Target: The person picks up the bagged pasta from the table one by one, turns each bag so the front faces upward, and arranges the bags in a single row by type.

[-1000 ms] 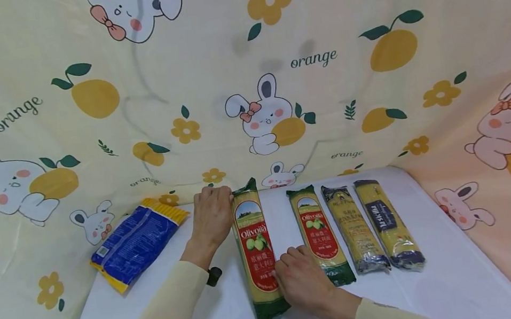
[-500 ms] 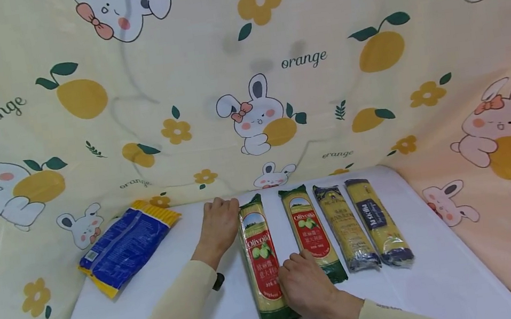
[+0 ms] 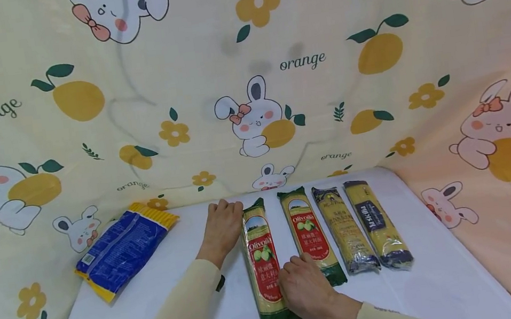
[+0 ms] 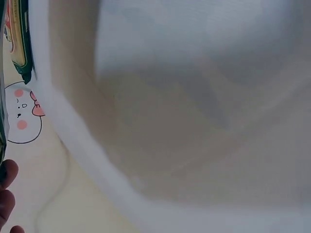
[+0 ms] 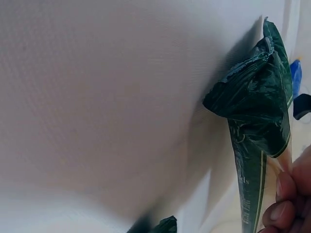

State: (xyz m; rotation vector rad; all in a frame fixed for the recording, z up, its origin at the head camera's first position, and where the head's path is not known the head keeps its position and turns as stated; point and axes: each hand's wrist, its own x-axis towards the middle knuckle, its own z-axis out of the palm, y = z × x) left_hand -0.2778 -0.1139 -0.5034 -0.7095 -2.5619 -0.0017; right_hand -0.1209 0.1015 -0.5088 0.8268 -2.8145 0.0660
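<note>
A spaghetti packet (image 3: 263, 266) with dark green ends and a red Olivoilà label lies lengthwise between my hands in the head view. My left hand (image 3: 223, 227) grips its far end from the left side. Lower down, my right hand (image 3: 307, 288) pinches the right edge with curled fingers; its fingertips (image 5: 283, 213) show on the wrapper in the right wrist view. Just right of it is a matching Olivoilà packet (image 3: 311, 233). In the left wrist view only a few left fingertips (image 4: 7, 204) appear, beside a sliver of green wrapper.
Two more pasta packets, one gold (image 3: 346, 231) and one with a dark blue label (image 3: 378, 224), lie to the right in a row. A blue and yellow bag (image 3: 127, 249) rests at the far left. Patterned cloth (image 3: 206, 79) hangs behind the white table (image 3: 446, 285).
Both hands have brought the held spaghetti packet rightward and toward me, closer to its match. Over the last half second it has hardly moved. The head view has shifted slightly.
</note>
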